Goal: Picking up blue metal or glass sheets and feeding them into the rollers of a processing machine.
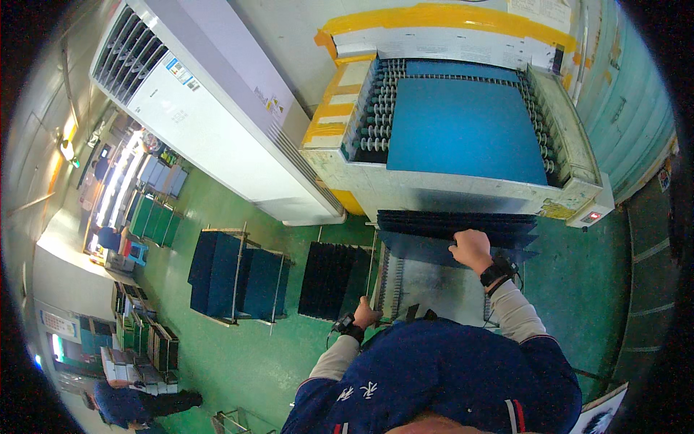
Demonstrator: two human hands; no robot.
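My right hand [471, 249] is closed at the near edge of a dark blue panel [423, 248], the nearest of several standing close together in a rack in front of me. The fingertips are partly hidden. Lower and to the left, my left hand [367, 313] is closed round a thin metal rod [372, 264] at the rack's left side. A bare grey metal rack base [434, 289] shows between my arms. Beyond the panels, a large bright blue sheet [466, 130] lies flat on the rollers [374, 132] of a conveyor machine [463, 194].
Left of me stand a rack of black panels [325, 278] and another of dark blue panels [242, 278] on the green floor [246, 369]. A tall white air conditioner [210, 116] is beside the conveyor. Another person [123, 405] is at the far lower left, near more racks [163, 347].
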